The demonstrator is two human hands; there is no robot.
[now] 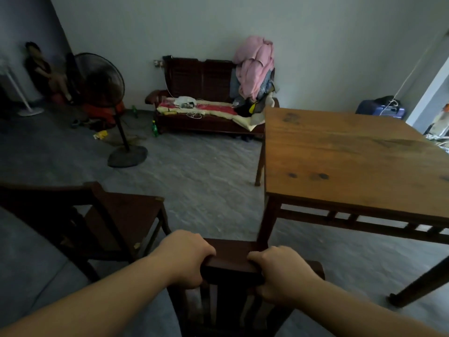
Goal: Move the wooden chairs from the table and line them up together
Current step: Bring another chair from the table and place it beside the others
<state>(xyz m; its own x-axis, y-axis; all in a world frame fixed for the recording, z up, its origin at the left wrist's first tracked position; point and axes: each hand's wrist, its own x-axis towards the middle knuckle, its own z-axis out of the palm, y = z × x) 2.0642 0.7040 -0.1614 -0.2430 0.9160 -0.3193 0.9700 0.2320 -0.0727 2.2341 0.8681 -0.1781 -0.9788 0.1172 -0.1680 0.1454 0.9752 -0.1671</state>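
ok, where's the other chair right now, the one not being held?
In the head view the second chair stands on the floor at lower left, left of the held chair and across from the table.

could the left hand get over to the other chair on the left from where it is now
Probably yes. The left hand is wrapped around the top rail of the near chair, so it would have to let go first. The other chair stands just to its left, with only bare floor between them.
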